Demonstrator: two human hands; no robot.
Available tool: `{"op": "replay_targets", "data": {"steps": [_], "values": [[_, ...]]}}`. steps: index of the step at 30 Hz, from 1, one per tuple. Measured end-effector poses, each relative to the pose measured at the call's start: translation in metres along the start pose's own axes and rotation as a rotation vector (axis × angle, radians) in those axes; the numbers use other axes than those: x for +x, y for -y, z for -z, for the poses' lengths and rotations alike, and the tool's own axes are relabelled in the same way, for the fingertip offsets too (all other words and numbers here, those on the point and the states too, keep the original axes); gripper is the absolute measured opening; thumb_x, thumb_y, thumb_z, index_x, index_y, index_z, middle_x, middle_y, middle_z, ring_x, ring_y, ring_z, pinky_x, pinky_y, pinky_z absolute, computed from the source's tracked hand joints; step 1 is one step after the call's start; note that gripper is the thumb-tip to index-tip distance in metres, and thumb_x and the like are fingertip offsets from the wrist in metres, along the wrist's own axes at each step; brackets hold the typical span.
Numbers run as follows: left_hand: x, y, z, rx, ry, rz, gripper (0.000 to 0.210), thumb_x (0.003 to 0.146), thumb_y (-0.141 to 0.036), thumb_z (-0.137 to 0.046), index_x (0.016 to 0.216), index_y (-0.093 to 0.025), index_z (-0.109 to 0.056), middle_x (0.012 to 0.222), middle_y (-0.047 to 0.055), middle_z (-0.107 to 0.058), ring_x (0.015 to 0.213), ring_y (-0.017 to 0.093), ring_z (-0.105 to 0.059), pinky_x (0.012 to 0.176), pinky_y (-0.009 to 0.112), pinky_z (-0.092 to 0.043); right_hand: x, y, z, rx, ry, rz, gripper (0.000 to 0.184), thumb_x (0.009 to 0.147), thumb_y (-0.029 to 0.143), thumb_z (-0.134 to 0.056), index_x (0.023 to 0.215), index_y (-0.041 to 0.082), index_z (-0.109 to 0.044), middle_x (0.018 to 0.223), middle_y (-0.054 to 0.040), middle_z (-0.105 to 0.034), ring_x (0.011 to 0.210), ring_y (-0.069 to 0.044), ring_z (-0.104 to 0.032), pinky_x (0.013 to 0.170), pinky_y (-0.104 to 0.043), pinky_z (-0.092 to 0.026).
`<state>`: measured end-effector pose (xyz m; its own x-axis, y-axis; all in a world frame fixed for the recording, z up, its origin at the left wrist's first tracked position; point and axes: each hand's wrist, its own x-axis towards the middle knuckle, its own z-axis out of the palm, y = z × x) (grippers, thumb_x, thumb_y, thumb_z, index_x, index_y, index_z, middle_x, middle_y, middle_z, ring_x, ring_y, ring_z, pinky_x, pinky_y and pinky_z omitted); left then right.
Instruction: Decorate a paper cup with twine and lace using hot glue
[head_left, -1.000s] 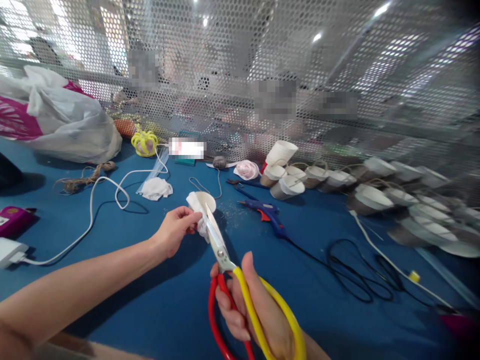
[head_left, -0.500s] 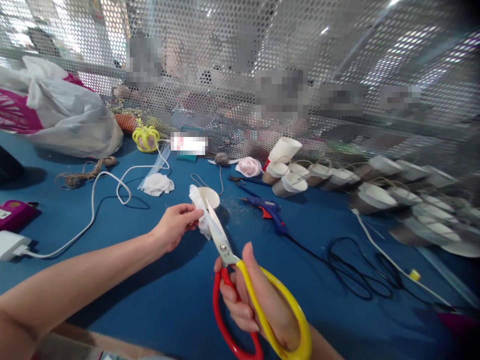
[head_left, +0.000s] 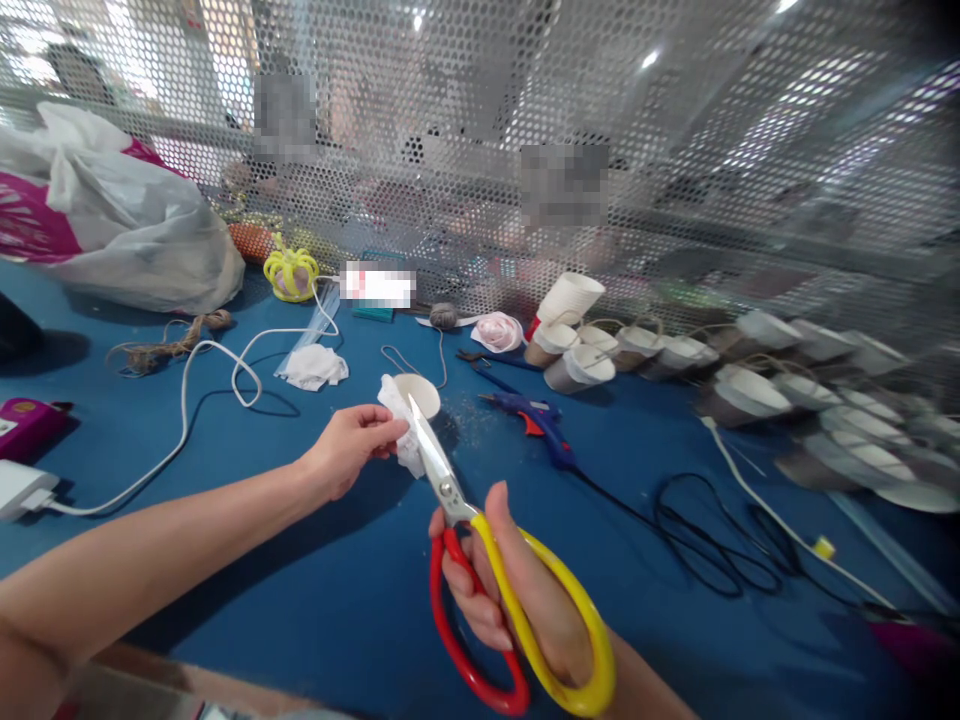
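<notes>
My left hand (head_left: pixel 358 445) pinches a small piece of white lace fabric (head_left: pixel 406 445) between thumb and fingers. My right hand (head_left: pixel 499 590) grips a pair of scissors (head_left: pixel 448 489) with one red and one yellow handle. Their blades lie together along the right edge of the fabric, tips pointing away from me. Just behind the blades is a small white paper cup (head_left: pixel 421 394), partly covered by the fabric and scissors. Another crumpled white lace piece (head_left: pixel 315 368) lies on the table to the left.
A blue glue gun (head_left: pixel 536 420) with a black cord lies right of the scissors, near pliers (head_left: pixel 502 360). Several twine-handled cups (head_left: pixel 577 370) stand at right. A white cable (head_left: pixel 186 420), plastic bag (head_left: pixel 150 220) and twine (head_left: pixel 176 345) are left. Perforated metal mesh (head_left: pixel 450 120) borders the back.
The scissor blades have closed from slightly apart to together, and the handles have drawn nearer each other. My left hand still holds the fabric in almost the same place.
</notes>
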<state>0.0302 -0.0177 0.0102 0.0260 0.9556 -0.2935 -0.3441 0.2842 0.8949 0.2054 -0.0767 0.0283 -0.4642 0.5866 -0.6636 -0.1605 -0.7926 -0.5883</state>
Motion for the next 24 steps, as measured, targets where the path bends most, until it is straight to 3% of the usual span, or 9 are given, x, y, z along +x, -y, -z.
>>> {"op": "replay_targets", "data": {"steps": [7,19,24], "values": [[0.002,-0.002,0.003,0.043,0.022,0.004,0.028,0.052,-0.027,-0.079,0.058,-0.012,-0.057,0.049,-0.003,-0.055,0.046,0.006,-0.048,0.051,0.021,-0.036,0.0,0.007,0.004,-0.015,0.045,-0.031,0.066,0.079,0.073,-0.016,0.082,0.019,-0.053,0.05,0.0054,-0.043,0.031,-0.002,-0.031,0.028,-0.01,-0.024],[0.003,-0.005,0.005,0.091,0.065,0.022,0.026,0.051,-0.025,-0.079,0.057,-0.012,-0.056,0.048,-0.003,-0.055,0.045,0.006,-0.048,0.05,0.022,-0.036,0.001,0.018,-0.002,-0.088,-0.008,-0.054,0.057,0.084,0.067,-0.024,0.081,0.018,-0.054,0.044,0.008,-0.038,0.026,-0.001,-0.023,0.025,-0.008,-0.02],[0.004,-0.004,0.005,0.105,0.078,0.018,0.026,0.052,-0.025,-0.078,0.058,-0.012,-0.056,0.048,-0.003,-0.055,0.045,0.006,-0.049,0.051,0.021,-0.037,0.003,0.022,-0.002,-0.088,-0.015,-0.045,0.062,0.083,0.069,-0.021,0.083,0.017,-0.055,0.043,0.0071,-0.04,0.026,-0.001,-0.026,0.025,-0.009,-0.022]]}}
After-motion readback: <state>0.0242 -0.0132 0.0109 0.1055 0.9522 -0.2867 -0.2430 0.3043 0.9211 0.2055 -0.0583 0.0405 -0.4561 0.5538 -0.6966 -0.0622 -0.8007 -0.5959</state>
